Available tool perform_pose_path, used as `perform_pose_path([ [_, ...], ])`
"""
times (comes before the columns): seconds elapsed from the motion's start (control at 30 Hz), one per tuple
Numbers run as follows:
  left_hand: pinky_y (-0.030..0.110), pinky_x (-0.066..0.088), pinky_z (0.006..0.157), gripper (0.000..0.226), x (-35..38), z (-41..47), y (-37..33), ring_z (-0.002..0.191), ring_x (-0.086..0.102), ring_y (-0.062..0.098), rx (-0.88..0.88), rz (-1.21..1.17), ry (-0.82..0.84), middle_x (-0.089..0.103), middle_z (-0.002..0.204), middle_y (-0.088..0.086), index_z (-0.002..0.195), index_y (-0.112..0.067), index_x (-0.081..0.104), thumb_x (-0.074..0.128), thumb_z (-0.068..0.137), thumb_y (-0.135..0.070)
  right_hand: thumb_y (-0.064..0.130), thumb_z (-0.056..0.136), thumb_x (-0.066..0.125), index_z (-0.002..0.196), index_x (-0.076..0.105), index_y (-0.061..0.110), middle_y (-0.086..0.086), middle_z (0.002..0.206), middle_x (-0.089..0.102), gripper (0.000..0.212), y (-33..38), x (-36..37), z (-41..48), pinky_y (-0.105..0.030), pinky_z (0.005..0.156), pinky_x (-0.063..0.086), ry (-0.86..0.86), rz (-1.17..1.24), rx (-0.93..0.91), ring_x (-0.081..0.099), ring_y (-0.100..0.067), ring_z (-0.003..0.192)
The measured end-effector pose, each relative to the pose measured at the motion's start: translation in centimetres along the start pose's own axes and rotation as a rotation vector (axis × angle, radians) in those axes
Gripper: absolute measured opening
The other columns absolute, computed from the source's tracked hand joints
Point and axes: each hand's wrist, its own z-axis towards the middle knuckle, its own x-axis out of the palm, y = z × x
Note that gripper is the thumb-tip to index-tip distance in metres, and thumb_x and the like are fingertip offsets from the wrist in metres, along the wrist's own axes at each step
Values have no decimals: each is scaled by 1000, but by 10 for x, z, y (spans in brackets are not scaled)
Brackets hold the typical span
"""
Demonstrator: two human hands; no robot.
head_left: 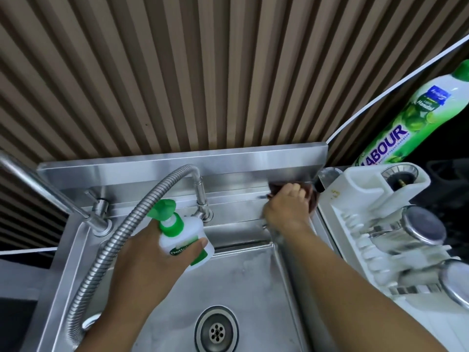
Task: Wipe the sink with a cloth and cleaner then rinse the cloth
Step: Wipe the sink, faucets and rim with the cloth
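Right of centre in the frame, the right hand (286, 207) bears down on a dark brown cloth (311, 199) at the back ledge of the stainless steel sink (241, 283), in the corner where the ledge meets the raised splashback. Its fingers (295, 191) curl over the cloth and bunch it under the palm, so only the far edges of the fabric show. That grip, I judge, lets the hand push into the corner seam.

Left of centre, the left hand (152, 262) holds a white plastic spray bottle with a green trigger head (181, 237) upright above the basin, with its fingers wrapped round the body. It is probably held there so more cleaner is ready while the bottle is clear of the wiping hand.

A ribbed steel tap hose (114, 237) arcs from the ledge down the left of the frame, passing behind that hand. No water shows at it, and the round drain strainer (216, 331) at bottom centre lies uncovered. Wiping looks under way and rinsing is not yet begun.

At the right edge, a white plastic dish rack (355, 224) stands on the bench (444, 168) just beside the sink, with a green dish-liquid bottle (406, 115) behind it.
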Motion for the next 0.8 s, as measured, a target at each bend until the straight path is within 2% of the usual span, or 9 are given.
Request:
perform_pose_path([
  [0.13, 27, 35, 65, 42, 0, 0, 5, 74, 52, 9, 2, -51, 24, 57, 78, -26, 78, -38, 49, 84, 65, -56, 37, 102, 33, 155, 2, -7, -23, 165, 0, 76, 2, 6, 6, -45, 124, 2, -33, 73, 110, -2, -36, 153],
  [0.23, 9, 33, 62, 41, -1, -1, 7, 73, 50, -10, -4, -86, 36, 58, 80, -26, 79, -39, 49, 85, 66, -55, 37, 103, 31, 156, 5, -7, -24, 165, 6, 73, 14, 36, -13, -47, 123, 8, -154, 9, -10, 6, -37, 153],
  [0.3, 4, 28, 62, 42, -1, 0, 5, 71, 46, -15, -3, -78, 39, 56, 79, -26, 78, -41, 47, 85, 66, -54, 37, 101, 26, 157, 9, -4, -21, 166, 10, 72, 26, 57, -29, -47, 124, 10, -180, -7, -141, 10, -35, 153],
  [0.37, 6, 30, 61, 42, -2, -1, 3, 69, 46, -13, 1, -75, 41, 55, 75, -26, 76, -41, 46, 86, 66, -53, 37, 95, 29, 158, 17, 2, -16, 165, 20, 72, 36, 68, -44, -48, 124, 13, -191, 1, -267, 16, -33, 152],
  [0.43, 18, 35, 59, 43, -2, -1, 2, 66, 48, -3, 0, -63, 30, 54, 72, -25, 74, -40, 46, 86, 65, -53, 33, 93, 40, 156, 27, 12, -7, 162, 31, 68, 44, 72, -53, -46, 124, 14, -168, 23, -433, 24, -29, 150],
  [0.47, 26, 36, 61, 43, 1, -1, 0, 67, 48, 5, 4, -51, 24, 53, 71, -25, 75, -39, 47, 86, 65, -53, 30, 92, 46, 154, 33, 17, -2, 159, 36, 65, 41, 69, -54, -45, 123, 16, -132, 27, -541, 28, -26, 147],
  [0.57, 29, 36, 71, 46, 1, -1, 4, 76, 48, 18, -5, -24, 3, 51, 72, -23, 86, -33, 53, 87, 63, -53, 27, 89, 50, 148, 42, 21, 3, 150, 47, 60, 34, 61, -56, -44, 120, 23, -56, -38, -799, 36, -22, 141],
  [0.63, 30, 37, 74, 49, 3, 0, 4, 78, 47, 19, 12, -20, 3, 49, 72, -24, 90, -32, 53, 87, 62, -54, 31, 96, 46, 154, 30, 16, -3, 156, 39, 63, 20, 58, -52, -44, 124, 15, -67, -99, -715, 29, -26, 146],
  [0.8, 31, 37, 75, 46, 7, 3, 4, 78, 48, 20, 27, -44, 9, 50, 73, -26, 86, -32, 53, 86, 63, -53, 44, 105, 26, 156, 3, -4, -23, 165, 6, 74, -3, 44, -33, -49, 124, 2, -86, -96, -97, 3, -41, 152],
])
